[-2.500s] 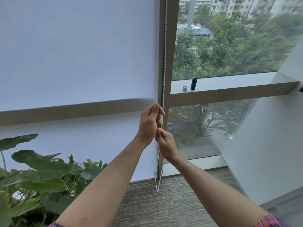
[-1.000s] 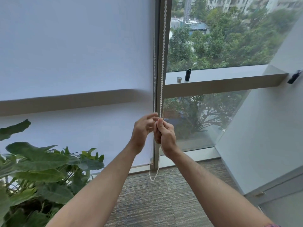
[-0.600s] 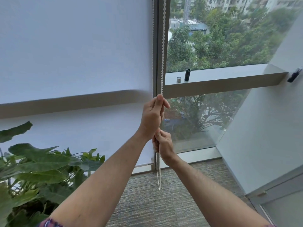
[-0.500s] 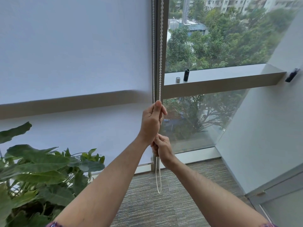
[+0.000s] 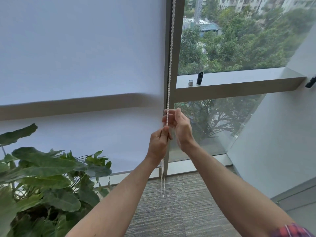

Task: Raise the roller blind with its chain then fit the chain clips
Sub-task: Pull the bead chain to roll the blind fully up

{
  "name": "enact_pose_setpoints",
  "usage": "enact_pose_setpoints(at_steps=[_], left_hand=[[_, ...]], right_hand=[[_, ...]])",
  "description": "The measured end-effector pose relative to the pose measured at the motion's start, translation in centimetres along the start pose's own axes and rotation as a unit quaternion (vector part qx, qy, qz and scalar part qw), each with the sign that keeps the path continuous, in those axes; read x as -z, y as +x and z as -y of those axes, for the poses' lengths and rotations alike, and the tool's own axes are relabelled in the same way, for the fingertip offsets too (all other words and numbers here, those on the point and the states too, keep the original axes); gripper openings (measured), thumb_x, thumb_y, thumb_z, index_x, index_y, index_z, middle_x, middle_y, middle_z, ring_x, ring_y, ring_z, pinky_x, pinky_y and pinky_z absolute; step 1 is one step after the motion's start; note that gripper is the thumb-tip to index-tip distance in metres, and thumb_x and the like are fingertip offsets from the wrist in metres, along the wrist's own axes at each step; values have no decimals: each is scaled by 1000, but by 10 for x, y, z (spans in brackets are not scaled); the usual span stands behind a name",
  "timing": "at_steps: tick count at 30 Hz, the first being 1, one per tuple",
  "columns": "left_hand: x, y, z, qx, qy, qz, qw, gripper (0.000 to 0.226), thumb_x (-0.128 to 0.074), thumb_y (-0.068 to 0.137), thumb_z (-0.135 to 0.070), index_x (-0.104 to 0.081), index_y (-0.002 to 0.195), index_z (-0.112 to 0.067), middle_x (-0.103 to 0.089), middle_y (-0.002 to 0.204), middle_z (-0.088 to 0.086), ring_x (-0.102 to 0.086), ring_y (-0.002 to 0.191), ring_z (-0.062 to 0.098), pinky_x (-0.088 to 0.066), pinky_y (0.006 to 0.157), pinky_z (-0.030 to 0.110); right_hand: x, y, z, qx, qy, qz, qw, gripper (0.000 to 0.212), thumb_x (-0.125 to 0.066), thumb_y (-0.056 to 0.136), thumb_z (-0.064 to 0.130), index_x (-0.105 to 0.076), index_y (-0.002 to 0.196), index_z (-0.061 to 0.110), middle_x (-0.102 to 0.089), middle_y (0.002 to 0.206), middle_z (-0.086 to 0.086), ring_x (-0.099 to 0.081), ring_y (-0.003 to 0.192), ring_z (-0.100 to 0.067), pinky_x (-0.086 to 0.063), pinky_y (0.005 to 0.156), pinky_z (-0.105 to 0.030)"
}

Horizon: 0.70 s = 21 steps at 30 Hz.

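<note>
A white roller blind (image 5: 82, 48) covers the left window pane down to near the floor. Its white beaded chain (image 5: 171, 57) hangs along the window frame post, and the loop's bottom end dangles just above the carpet. My left hand (image 5: 158, 144) is pinched shut on the chain at about mid height. My right hand (image 5: 181, 129) is just above and to the right of it, fingers spread around the chain without gripping it. No chain clips are visible in either hand.
A large green potted plant (image 5: 42, 177) fills the lower left. On the window ledge (image 5: 239, 79) stand a small black cylinder (image 5: 199, 77) and a small silver cap (image 5: 190, 82). A white wall (image 5: 282, 134) angles in at the right. Grey carpet lies below.
My left hand has come down the chain while still gripping it. My right hand has let go, opened, and risen above the left hand.
</note>
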<state>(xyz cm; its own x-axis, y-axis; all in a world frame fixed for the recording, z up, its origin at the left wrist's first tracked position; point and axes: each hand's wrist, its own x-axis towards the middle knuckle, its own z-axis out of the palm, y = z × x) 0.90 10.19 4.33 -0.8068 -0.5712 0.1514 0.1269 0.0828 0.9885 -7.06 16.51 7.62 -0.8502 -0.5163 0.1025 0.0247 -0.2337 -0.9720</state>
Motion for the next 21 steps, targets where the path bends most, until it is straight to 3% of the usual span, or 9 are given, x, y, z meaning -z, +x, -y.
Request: enact_pose_setpoints(at_steps=[3,5,7,9,14,17,19,21], left_hand=[[2,-12,17,35,22,7,999,43,-39,105,-27,-55,66,-15,-36,46,-8,-30,44,9,-26,45,25],[1,-18,23,57,17,11,998,43,-39,105,-25,-54,66,-13,-32,45,-4,-27,41,9,-22,43,25],[1,-19,26,66,16,10,998,43,-38,105,-22,-53,66,-13,-31,45,-2,-26,41,10,-21,43,27],[1,-18,27,71,16,10,997,43,-38,105,-18,-52,65,-14,-30,46,0,-25,42,11,-21,43,27],[0,-16,24,92,7,47,995,60,-39,104,-14,-57,50,-30,-33,47,-8,-26,45,8,-22,47,26],[7,-13,26,91,23,77,993,50,-43,101,-21,-61,55,-27,-46,56,0,-38,54,12,-33,57,30],[15,-6,29,80,33,66,994,33,-46,92,-31,-66,72,-15,-62,77,15,-54,72,23,-47,74,42],[22,6,30,68,15,15,997,35,-45,86,-32,-66,85,-4,-65,95,24,-60,92,37,-50,86,55]], right_hand=[[-18,10,37,45,44,53,997,44,-34,101,38,-64,109,6,-63,81,-12,-61,69,-24,-52,65,-36],[-29,12,47,55,53,66,995,45,-31,106,34,-64,103,5,-51,68,-7,-46,55,-16,-34,50,-30],[-36,11,46,53,62,51,995,48,-28,108,32,-61,84,7,-36,56,1,-29,45,-10,-19,46,-26],[-42,7,39,66,67,20,995,49,-28,108,33,-51,71,12,-32,49,7,-25,39,-6,-19,40,-19],[-46,3,30,157,-25,-32,987,43,-36,102,41,-46,64,25,-36,48,7,-30,40,-9,-25,42,-24],[-46,4,29,159,-53,-30,985,43,-37,101,42,-46,60,31,-35,49,14,-29,43,-12,-25,45,-27],[-47,3,26,160,-60,-28,985,44,-38,101,42,-45,59,32,-34,49,15,-28,44,-13,-24,45,-28],[-47,1,20,156,-73,-28,985,43,-39,100,43,-45,59,32,-34,50,15,-29,45,-13,-25,46,-30]])
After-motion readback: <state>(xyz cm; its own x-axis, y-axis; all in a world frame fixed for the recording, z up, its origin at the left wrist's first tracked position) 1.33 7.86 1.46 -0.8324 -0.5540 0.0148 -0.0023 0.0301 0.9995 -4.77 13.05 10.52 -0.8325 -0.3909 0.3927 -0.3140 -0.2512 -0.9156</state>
